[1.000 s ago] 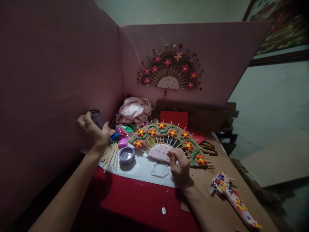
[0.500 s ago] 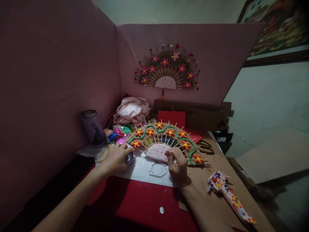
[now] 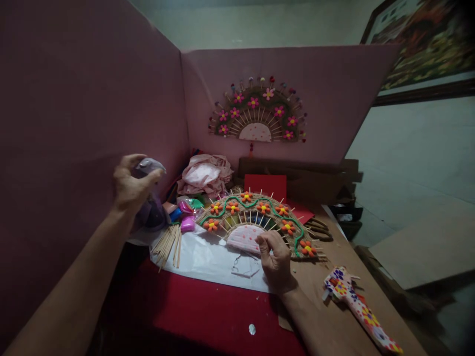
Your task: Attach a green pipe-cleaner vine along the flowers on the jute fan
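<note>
My left hand (image 3: 130, 182) grips a greyish rounded lid (image 3: 150, 165) between thumb and fingers, right at the top of a purple tumbler (image 3: 150, 213). Whether the lid touches the rim cannot be made out. My right hand (image 3: 275, 259) is curled closed at the lower edge of a half-round fan (image 3: 243, 238); anything inside its fingers is hidden. The fan has a pink spotted centre, thin sticks, a twine band, a wavy green cord and several orange flowers. White paper (image 3: 200, 262) lies under it, with a small clear outlined piece (image 3: 245, 267).
Loose wooden sticks (image 3: 166, 244) and colourful clay packets (image 3: 187, 222) lie left of the fan. Crumpled pink cloth (image 3: 204, 175) sits behind. A flower-patterned glue gun (image 3: 358, 306) and scissors (image 3: 319, 230) are at right. A second fan (image 3: 256, 111) hangs on the pink panel.
My left hand has lifted the lid from the paper beside the fan and carried it up and left to the tumbler's top. My right hand stays closed by the fan.
</note>
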Action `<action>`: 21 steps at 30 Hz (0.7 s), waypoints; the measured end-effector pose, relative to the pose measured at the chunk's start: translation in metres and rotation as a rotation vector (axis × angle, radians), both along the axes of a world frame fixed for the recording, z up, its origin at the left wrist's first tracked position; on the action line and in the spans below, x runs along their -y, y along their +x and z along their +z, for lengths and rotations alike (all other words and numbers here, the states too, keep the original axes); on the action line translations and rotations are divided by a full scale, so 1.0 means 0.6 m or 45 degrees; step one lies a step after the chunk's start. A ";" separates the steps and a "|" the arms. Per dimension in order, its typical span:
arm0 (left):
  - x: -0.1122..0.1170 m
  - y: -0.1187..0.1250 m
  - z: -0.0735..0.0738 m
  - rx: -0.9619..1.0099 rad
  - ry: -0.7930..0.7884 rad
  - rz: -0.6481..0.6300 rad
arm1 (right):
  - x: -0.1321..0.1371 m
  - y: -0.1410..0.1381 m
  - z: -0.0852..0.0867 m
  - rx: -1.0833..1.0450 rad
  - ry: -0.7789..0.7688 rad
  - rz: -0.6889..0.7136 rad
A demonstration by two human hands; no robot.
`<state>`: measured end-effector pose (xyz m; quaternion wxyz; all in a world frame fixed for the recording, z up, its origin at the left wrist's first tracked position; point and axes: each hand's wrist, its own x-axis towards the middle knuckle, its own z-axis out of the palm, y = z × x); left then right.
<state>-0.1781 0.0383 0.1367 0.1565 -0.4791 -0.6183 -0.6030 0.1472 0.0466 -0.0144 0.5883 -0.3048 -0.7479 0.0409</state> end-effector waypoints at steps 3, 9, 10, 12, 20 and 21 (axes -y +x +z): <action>-0.018 -0.028 0.005 0.029 0.040 0.177 | 0.001 0.000 0.002 -0.010 0.000 0.000; -0.020 -0.039 -0.015 -0.233 -0.099 0.431 | 0.004 -0.001 0.004 -0.004 -0.037 0.000; -0.018 -0.036 -0.017 -0.274 -0.117 0.453 | 0.004 -0.001 0.003 -0.005 -0.036 0.000; -0.016 -0.030 -0.023 -0.348 -0.152 0.500 | 0.004 -0.003 0.001 -0.002 -0.033 0.017; -0.024 -0.028 -0.035 -0.396 -0.297 0.724 | 0.006 -0.009 0.001 -0.003 0.000 0.074; -0.020 -0.019 -0.031 -0.412 -0.281 0.750 | 0.007 -0.010 0.000 -0.002 -0.003 0.073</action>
